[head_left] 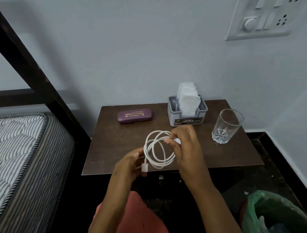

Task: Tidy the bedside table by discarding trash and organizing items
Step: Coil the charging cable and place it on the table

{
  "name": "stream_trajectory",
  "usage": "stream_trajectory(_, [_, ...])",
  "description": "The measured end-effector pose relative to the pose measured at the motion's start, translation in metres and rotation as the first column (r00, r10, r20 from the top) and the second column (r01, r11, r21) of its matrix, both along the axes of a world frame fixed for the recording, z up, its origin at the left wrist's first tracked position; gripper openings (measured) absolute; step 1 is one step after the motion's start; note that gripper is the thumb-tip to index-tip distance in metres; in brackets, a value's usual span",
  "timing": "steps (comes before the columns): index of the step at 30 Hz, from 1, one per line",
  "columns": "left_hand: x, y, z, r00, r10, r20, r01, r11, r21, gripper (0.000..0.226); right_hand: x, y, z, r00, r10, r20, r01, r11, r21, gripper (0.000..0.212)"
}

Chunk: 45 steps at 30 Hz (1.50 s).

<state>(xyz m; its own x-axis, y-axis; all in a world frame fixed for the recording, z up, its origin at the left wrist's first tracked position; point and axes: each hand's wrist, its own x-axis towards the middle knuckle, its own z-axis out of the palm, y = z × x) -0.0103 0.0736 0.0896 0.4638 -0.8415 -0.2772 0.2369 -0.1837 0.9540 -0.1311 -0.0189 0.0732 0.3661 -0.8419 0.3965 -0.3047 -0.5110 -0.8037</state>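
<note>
Head view: the white cable point(159, 150) is gripped by the right hand point(183, 143) at the coil's 2 o'clock edge and pinched by the left hand point(129, 164) at 8 o'clock, its plug hanging downward. The coil is held over the table point(115, 141) front, its long axis running 11 to 5 o'clock. Beyond it are a spectacle case point(134, 116) at 11, a tissue holder point(187, 112) at 1 and a glass point(227, 125) at 2 o'clock.

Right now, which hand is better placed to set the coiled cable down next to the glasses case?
Probably the left hand: it grips the white cable on the side toward the purple glasses case. The right hand pinches the coil's far side, nearer the glass.
</note>
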Motion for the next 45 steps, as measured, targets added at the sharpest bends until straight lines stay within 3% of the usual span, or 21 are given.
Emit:
stream_trajectory(3, [-0.007, -0.002, -0.001, 0.993, 0.028, 0.115, -0.019, 0.997, -0.073, 0.017, 0.004, 0.003, -0.001, 1.000, 0.019, -0.023, -0.020, 0.998, -0.053, 0.012])
stream_trajectory(6, [-0.009, -0.001, -0.012, 0.983, 0.066, 0.174, -0.046, 0.992, -0.115, 0.014, 0.007, 0.005, -0.004, 0.998, 0.029, 0.051, -0.029, 1.000, 0.001, 0.010])
stream_trajectory(10, [-0.006, -0.006, -0.021, 0.985, 0.079, 0.152, -0.064, 0.992, -0.105, 0.021, 0.014, 0.009, -0.007, 0.981, 0.025, 0.191, -0.082, 0.951, 0.298, 0.030])
stream_trajectory(13, [-0.005, -0.006, -0.025, 0.998, 0.045, 0.041, -0.040, 0.993, -0.112, 0.021, 0.016, 0.009, -0.008, 0.957, 0.021, 0.291, -0.192, 0.797, 0.573, 0.041])
stream_trajectory(15, [-0.005, -0.007, -0.025, 0.999, 0.005, -0.049, -0.012, 0.992, -0.127, 0.024, 0.015, 0.007, -0.012, 0.947, 0.015, 0.322, -0.236, 0.711, 0.662, 0.043])
stream_trajectory(17, [-0.005, -0.009, -0.023, 0.989, -0.037, -0.142, 0.014, 0.986, -0.164, 0.029, 0.018, 0.008, -0.016, 0.935, 0.016, 0.355, -0.269, 0.684, 0.678, 0.037])
stream_trajectory(22, [-0.008, -0.015, -0.025, 0.964, -0.071, -0.255, 0.020, 0.981, -0.194, 0.042, 0.027, 0.008, -0.019, 0.899, -0.116, 0.421, -0.205, 0.739, 0.642, 0.025])
stream_trajectory(25, [-0.009, -0.017, -0.030, 0.947, -0.045, -0.317, -0.019, 0.981, -0.194, 0.045, 0.029, 0.006, -0.021, 0.867, -0.188, 0.462, -0.243, 0.651, 0.719, 0.025])
stream_trajectory(28, [-0.012, -0.022, -0.030, 0.933, 0.006, -0.360, -0.086, 0.975, -0.206, 0.027, 0.033, 0.004, -0.024, 0.820, -0.231, 0.524, -0.335, 0.548, 0.766, 0.028])
stream_trajectory(30, [-0.011, -0.026, -0.030, 0.926, 0.059, -0.374, -0.144, 0.968, -0.205, 0.028, 0.032, 0.003, -0.023, 0.763, -0.259, 0.593, -0.423, 0.492, 0.761, 0.028])
stream_trajectory(36, [-0.009, -0.032, -0.032, 0.876, -0.006, -0.483, -0.125, 0.963, -0.239, 0.034, 0.023, -0.003, -0.023, 0.710, -0.301, 0.636, -0.407, 0.562, 0.720, 0.015])
stream_trajectory(40, [-0.014, -0.034, -0.032, 0.864, -0.014, -0.504, -0.135, 0.957, -0.258, 0.038, 0.025, -0.005, -0.023, 0.636, -0.388, 0.667, -0.447, 0.519, 0.729, 0.016])
stream_trajectory(43, [-0.016, -0.035, -0.033, 0.815, 0.026, -0.578, -0.209, 0.945, -0.253, 0.043, 0.029, -0.003, -0.024, 0.662, -0.369, 0.653, -0.455, 0.495, 0.740, 0.021])
stream_trajectory(45, [-0.015, -0.034, -0.036, 0.778, 0.036, -0.628, -0.240, 0.940, -0.242, 0.045, 0.032, -0.001, -0.024, 0.691, -0.360, 0.627, -0.395, 0.539, 0.744, 0.020])
